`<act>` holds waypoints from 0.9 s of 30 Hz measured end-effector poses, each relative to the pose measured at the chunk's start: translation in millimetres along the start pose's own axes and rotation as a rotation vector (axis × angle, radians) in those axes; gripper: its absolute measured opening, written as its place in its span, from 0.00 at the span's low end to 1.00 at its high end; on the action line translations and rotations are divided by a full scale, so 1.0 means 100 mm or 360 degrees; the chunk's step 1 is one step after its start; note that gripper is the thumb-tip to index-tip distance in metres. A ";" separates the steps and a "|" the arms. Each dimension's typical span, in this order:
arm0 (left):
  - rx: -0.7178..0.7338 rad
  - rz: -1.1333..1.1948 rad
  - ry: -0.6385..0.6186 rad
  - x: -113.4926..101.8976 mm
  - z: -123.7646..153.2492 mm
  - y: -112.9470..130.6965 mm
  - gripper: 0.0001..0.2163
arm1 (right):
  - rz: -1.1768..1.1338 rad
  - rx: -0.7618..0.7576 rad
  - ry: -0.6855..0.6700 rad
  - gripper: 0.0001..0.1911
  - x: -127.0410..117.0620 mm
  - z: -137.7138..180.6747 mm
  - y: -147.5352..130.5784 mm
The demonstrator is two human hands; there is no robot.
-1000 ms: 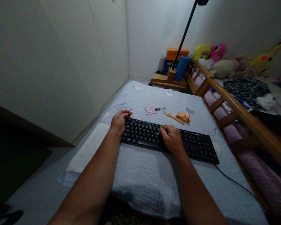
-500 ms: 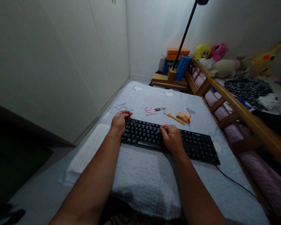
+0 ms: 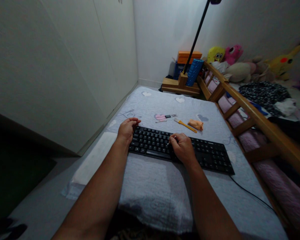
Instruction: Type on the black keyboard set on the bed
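Note:
A black keyboard lies across a pale blue quilt in front of me. My left hand grips the keyboard's left end, fingers curled over the far corner. My right hand rests on the middle keys with its fingers pinched together around a small thin light tool that I cannot make out. Beyond the keyboard lie a yellow-handled brush, an orange cloth, a small screwdriver and a thin stick beside a pink heart patch.
The keyboard's cable trails off to the right. A wooden bed rail runs along the right side, with plush toys and clothes behind it. White wardrobe doors stand on the left. A wooden stand with a black pole is ahead.
My right hand has shifted slightly left on the keys, and the light tip of the tool shows less. The left hand stays on the keyboard's corner.

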State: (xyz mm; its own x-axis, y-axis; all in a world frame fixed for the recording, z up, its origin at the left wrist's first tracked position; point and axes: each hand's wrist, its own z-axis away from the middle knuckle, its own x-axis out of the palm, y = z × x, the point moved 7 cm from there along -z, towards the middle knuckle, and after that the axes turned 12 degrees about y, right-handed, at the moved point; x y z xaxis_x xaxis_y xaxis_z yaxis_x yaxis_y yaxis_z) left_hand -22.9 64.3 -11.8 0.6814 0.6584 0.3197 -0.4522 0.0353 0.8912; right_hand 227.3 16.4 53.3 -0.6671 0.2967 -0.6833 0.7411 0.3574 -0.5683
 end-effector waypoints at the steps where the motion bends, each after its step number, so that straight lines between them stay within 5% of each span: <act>1: -0.0002 -0.0003 0.0004 0.00 0.00 0.00 0.07 | 0.0006 -0.0001 0.0011 0.11 0.00 0.00 0.01; 27: 0.0016 -0.0041 0.0002 0.01 0.00 0.00 0.07 | -0.0011 -0.0038 0.0088 0.10 0.05 0.01 0.00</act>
State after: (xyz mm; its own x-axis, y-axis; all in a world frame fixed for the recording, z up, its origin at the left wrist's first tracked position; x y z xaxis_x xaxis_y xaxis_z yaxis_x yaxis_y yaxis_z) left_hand -22.2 64.7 -11.6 0.6921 0.6583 0.2960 -0.4287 0.0450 0.9023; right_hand 224.7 17.2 49.5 -0.6757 0.3423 -0.6529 0.7350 0.3806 -0.5612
